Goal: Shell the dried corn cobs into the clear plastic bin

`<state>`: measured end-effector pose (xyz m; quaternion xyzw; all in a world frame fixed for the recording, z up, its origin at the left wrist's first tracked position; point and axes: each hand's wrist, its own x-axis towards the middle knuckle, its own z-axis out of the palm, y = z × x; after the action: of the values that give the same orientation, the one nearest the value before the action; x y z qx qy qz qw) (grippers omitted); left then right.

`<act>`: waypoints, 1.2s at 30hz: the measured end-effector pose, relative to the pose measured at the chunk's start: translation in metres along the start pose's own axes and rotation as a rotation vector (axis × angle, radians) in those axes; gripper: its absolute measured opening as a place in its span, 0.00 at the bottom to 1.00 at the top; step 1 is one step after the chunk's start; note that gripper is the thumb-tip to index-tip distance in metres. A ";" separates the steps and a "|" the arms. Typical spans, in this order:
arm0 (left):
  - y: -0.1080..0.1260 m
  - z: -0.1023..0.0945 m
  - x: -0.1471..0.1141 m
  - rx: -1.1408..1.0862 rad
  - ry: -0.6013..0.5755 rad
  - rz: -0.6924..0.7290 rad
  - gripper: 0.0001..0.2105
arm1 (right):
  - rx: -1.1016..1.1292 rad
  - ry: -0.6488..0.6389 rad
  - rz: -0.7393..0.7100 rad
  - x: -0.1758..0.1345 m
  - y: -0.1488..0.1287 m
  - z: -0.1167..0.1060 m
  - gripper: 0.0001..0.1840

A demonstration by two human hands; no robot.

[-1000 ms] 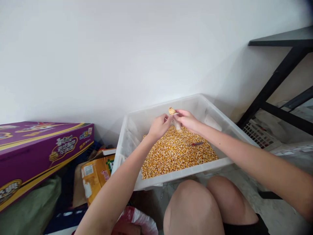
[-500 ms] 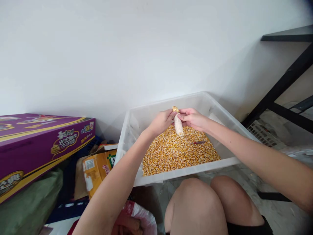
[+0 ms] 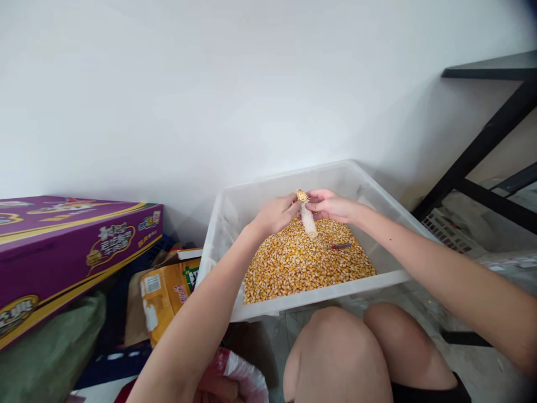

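Purple box (image 3: pixel 79 240): set at far left, printed side turned outward.
Orange packet (image 3: pixel 165 296): wedged between purple box and tub (image 3: pixel 302 302), crumpled.
Plastic bag (image 3: pixel 248 372): placed low by the near-left of the tub, partly covered by the forearm.
Tub: bedded with loose kernels (image 3: pixel 306 274), heaped in the middle; near rim is left uncovered by them.
Left hand (image 3: pixel 274 215): grip pinched on cob (image 3: pixel 309 221) from the left, near its upper end; exact finger contact partly hidden.
Cob: held tilted above the loose kernels, inside the tub outline. Upper end is covered in yellow kernels, lower length is stripped pale.
Cob handling: judged light and stiff. Stripped length probably dry and rough, so slip is not expected there; attached kernels could be shed under thumb pressure. Not fragile, though a snap under hard bending can't be ruled out.
Cob hold: best taken round the stripped length, with the kernelled end left free for the other thumb.
Red-handled tool (image 3: pixel 339 246): laid on the loose kernels, right of the cob, untouched.
Right hand (image 3: pixel 333 206): grip closed round cob from the right, thumb pressed just below the kernelled end.
Basket (image 3: pixel 448 232): stood right of the tub, under black frame (image 3: pixel 490 117).
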<state>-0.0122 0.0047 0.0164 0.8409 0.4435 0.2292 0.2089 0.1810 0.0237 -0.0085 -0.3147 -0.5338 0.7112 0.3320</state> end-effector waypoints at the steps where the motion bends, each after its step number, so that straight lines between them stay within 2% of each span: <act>1: -0.001 0.002 0.001 0.006 0.018 -0.009 0.16 | -0.009 -0.004 -0.009 0.000 0.001 0.001 0.16; 6: 0.000 0.009 0.004 -0.045 0.071 -0.020 0.19 | -0.031 -0.044 -0.041 -0.003 0.001 0.005 0.14; 12: 0.007 0.004 0.005 -0.109 0.082 0.009 0.18 | 0.032 -0.107 -0.043 -0.007 -0.006 0.004 0.15; 19: 0.013 0.001 0.002 -0.138 -0.024 0.039 0.15 | 0.093 -0.227 0.055 -0.007 -0.008 -0.014 0.15; 23: 0.009 0.005 0.002 -0.139 0.001 -0.007 0.14 | 0.095 -0.106 0.045 -0.003 -0.003 -0.010 0.12; 28: 0.005 0.011 0.004 -0.073 0.174 -0.067 0.15 | 0.119 0.127 -0.060 0.002 0.000 0.010 0.08; 32: 0.005 0.014 0.005 0.056 0.261 -0.021 0.14 | 0.155 0.188 -0.112 0.003 -0.001 0.018 0.06; 36: 0.008 0.015 0.005 0.308 0.291 -0.007 0.11 | 0.196 0.244 -0.142 0.002 -0.001 0.020 0.07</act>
<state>0.0045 0.0023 0.0098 0.8194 0.5016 0.2772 0.0124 0.1640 0.0141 -0.0028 -0.3264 -0.4384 0.6912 0.4728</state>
